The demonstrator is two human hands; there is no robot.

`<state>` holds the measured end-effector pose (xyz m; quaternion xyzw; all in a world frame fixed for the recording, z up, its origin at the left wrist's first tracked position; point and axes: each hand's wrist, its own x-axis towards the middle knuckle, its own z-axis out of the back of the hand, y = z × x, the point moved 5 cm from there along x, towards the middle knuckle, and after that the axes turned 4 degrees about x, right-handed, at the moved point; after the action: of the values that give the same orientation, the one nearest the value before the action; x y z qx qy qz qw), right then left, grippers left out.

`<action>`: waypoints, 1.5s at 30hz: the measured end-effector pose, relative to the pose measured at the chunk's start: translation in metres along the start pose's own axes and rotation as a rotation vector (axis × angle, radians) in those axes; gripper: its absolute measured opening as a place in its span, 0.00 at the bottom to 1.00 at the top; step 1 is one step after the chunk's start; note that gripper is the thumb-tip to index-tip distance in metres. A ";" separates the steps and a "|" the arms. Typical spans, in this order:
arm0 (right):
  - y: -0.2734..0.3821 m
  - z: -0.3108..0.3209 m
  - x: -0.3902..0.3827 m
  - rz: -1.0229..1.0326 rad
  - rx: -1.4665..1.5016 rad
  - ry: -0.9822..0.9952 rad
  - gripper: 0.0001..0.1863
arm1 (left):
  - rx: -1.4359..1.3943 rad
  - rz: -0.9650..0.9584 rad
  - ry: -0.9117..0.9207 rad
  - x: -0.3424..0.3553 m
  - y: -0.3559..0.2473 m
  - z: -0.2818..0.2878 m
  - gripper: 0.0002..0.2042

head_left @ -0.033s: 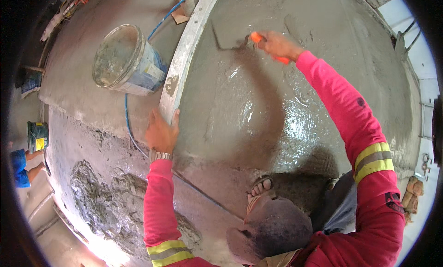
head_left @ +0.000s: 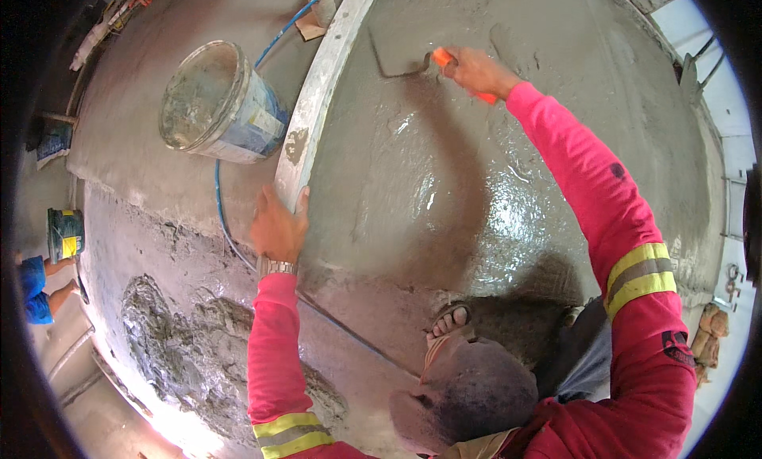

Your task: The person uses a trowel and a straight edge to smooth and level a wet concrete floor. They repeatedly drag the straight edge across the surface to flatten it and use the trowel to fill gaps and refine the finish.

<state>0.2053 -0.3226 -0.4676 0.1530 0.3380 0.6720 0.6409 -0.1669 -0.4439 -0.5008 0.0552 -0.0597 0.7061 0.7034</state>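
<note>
My right hand (head_left: 479, 71) is closed around the orange handle of a trowel (head_left: 442, 57). Its blade lies on wet grey cement (head_left: 444, 133), so smeared that only a dark edge shows. Off to the left, my left hand (head_left: 278, 227) grips the near end of a long pale straightedge board (head_left: 327, 78), thumb on one side and fingers on the other. That board runs away from me along the left of the wet, shiny patch.
Left of the board, a cement-stained bucket (head_left: 254, 121) lies tilted. A blue hose (head_left: 219, 193) passes behind it. Lumpy wet mortar (head_left: 178, 332) lies at lower left. A person's legs (head_left: 57, 288) and a dark green bucket (head_left: 67, 233) are at the far left.
My right hand and the trowel have shifted slightly away from me over the wet cement. My left hand keeps its place on the board.
</note>
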 end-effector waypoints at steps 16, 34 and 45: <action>-0.039 0.052 -0.027 -0.052 -0.337 -0.254 0.14 | -0.016 0.048 0.095 0.003 -0.005 0.003 0.31; 0.018 -0.008 -0.013 0.088 -0.270 0.004 0.13 | -0.009 0.083 0.222 0.001 0.006 0.004 0.36; 0.015 -0.006 -0.024 0.017 -0.018 -0.001 0.15 | 0.007 0.001 0.024 0.001 0.003 -0.001 0.30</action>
<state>0.1931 -0.3468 -0.4566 0.1504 0.3304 0.6804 0.6366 -0.1696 -0.4429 -0.5020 0.0493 -0.0488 0.7071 0.7037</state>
